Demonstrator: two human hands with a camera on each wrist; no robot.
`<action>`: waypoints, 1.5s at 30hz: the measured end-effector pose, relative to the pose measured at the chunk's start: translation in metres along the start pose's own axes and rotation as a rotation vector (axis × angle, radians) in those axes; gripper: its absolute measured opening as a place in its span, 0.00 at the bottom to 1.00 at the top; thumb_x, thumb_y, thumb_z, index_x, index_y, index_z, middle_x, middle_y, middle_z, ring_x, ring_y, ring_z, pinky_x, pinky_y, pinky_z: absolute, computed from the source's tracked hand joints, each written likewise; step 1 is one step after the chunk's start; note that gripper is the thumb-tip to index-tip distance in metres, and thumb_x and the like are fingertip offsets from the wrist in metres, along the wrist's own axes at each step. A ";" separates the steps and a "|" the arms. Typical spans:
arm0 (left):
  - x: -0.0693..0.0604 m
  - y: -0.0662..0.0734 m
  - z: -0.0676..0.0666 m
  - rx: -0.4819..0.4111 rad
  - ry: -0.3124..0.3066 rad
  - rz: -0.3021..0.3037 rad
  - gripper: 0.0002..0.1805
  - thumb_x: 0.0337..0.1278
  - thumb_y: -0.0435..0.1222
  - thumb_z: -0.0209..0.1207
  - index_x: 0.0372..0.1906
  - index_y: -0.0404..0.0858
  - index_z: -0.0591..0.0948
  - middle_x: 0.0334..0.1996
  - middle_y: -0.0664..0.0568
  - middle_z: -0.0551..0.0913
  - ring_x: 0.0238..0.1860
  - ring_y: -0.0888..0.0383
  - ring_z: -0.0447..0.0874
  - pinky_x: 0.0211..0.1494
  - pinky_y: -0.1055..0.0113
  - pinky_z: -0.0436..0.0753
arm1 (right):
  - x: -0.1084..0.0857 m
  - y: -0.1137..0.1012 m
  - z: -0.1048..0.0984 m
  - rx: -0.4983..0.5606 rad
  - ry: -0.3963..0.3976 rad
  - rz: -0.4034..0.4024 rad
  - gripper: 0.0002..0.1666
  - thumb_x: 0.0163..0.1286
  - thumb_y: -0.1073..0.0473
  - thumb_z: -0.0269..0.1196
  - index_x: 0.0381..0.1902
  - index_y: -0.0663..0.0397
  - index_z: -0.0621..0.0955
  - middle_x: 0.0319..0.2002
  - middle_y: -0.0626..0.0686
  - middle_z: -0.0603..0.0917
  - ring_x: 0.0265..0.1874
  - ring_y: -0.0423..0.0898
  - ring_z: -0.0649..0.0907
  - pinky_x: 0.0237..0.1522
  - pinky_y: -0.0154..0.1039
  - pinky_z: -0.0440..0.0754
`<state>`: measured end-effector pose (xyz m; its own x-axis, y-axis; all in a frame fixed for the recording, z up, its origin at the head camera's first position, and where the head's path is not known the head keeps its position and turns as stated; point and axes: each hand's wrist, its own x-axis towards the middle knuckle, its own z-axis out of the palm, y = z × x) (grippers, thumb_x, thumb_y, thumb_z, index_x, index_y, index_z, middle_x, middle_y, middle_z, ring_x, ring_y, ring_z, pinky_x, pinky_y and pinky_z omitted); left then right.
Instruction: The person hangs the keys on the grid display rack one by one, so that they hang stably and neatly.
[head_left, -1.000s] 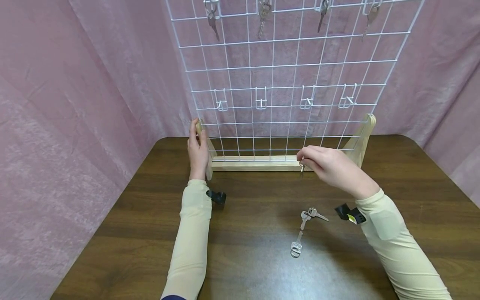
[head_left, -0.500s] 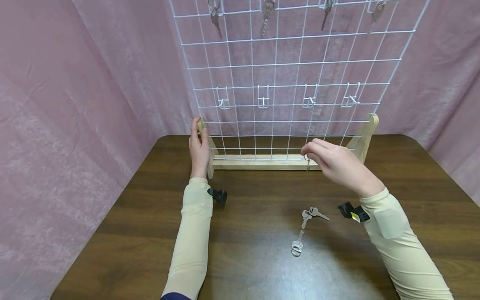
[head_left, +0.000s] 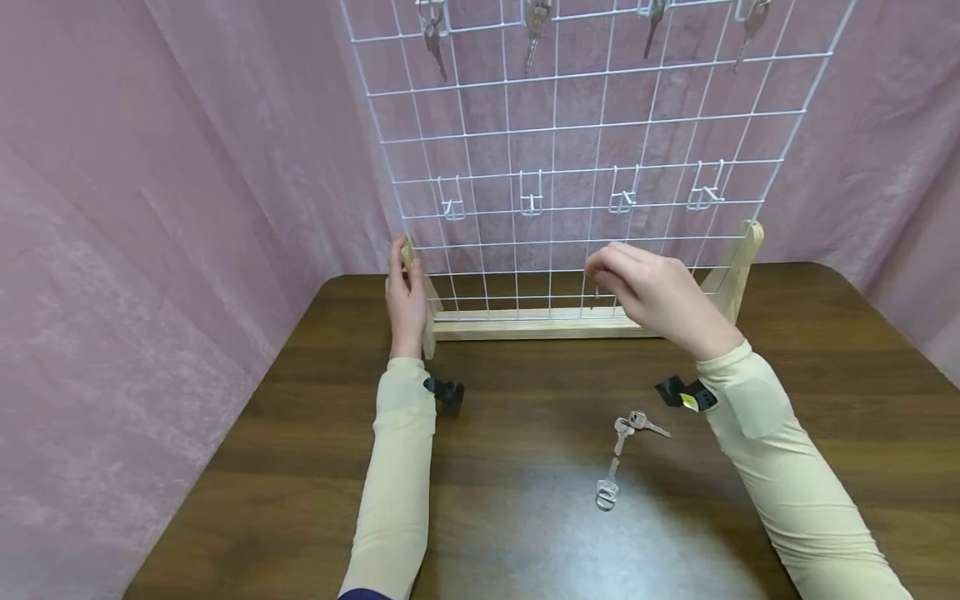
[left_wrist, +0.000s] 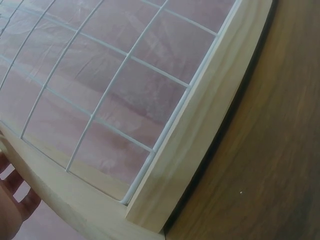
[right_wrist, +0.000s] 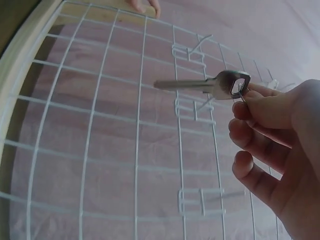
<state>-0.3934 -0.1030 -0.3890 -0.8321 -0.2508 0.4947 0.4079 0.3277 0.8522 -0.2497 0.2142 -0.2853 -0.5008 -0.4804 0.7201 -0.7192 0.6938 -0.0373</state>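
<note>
My right hand [head_left: 647, 287] pinches a key [right_wrist: 200, 86] by its small ring, in front of the grid's lower part. In the right wrist view the key's blade points left, away from the fingertips, before the white wire grid [right_wrist: 137, 150]. My left hand [head_left: 407, 304] holds the left upright of the wooden stand [head_left: 525, 330], thumb on one side and fingers on the other. Only part of that hand [left_wrist: 15, 205] shows in the left wrist view. Several keys [head_left: 607, 490] lie on the table below the right hand.
Across the grid's middle run several white hooks [head_left: 531, 205] with nothing on them. Keys [head_left: 536, 29] hang from the upper hooks. The brown table [head_left: 300, 467] carries the stand, and a pink curtain [head_left: 187, 208] surrounds it behind and at the sides.
My right hand first shifts slightly right, then rises and moves left with the key. My left hand stays on the stand's upright. The head view shifts a little.
</note>
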 end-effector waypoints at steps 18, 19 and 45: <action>-0.002 0.001 0.000 -0.030 0.002 -0.005 0.21 0.73 0.49 0.45 0.68 0.61 0.65 0.57 0.42 0.75 0.52 0.49 0.70 0.49 0.55 0.75 | 0.083 -0.015 0.027 0.114 -0.055 -0.066 0.08 0.74 0.65 0.52 0.44 0.59 0.79 0.41 0.55 0.86 0.37 0.48 0.84 0.42 0.45 0.82; -0.002 0.001 0.000 -0.032 0.001 -0.008 0.21 0.73 0.49 0.45 0.68 0.61 0.65 0.57 0.42 0.75 0.52 0.48 0.70 0.49 0.54 0.75 | 0.087 -0.016 0.028 0.125 -0.056 -0.068 0.09 0.75 0.65 0.52 0.44 0.59 0.79 0.42 0.55 0.86 0.37 0.48 0.84 0.42 0.45 0.82; -0.003 0.002 -0.001 -0.026 -0.009 0.007 0.22 0.73 0.50 0.45 0.68 0.64 0.64 0.57 0.42 0.76 0.55 0.47 0.70 0.52 0.50 0.77 | 0.148 -0.025 0.072 0.141 -0.171 -0.060 0.09 0.76 0.62 0.51 0.47 0.55 0.78 0.45 0.53 0.86 0.42 0.47 0.85 0.42 0.43 0.82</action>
<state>-0.3898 -0.1029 -0.3887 -0.8326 -0.2406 0.4989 0.4228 0.3058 0.8531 -0.3403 0.0870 -0.2281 -0.5205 -0.6109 0.5965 -0.8045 0.5850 -0.1029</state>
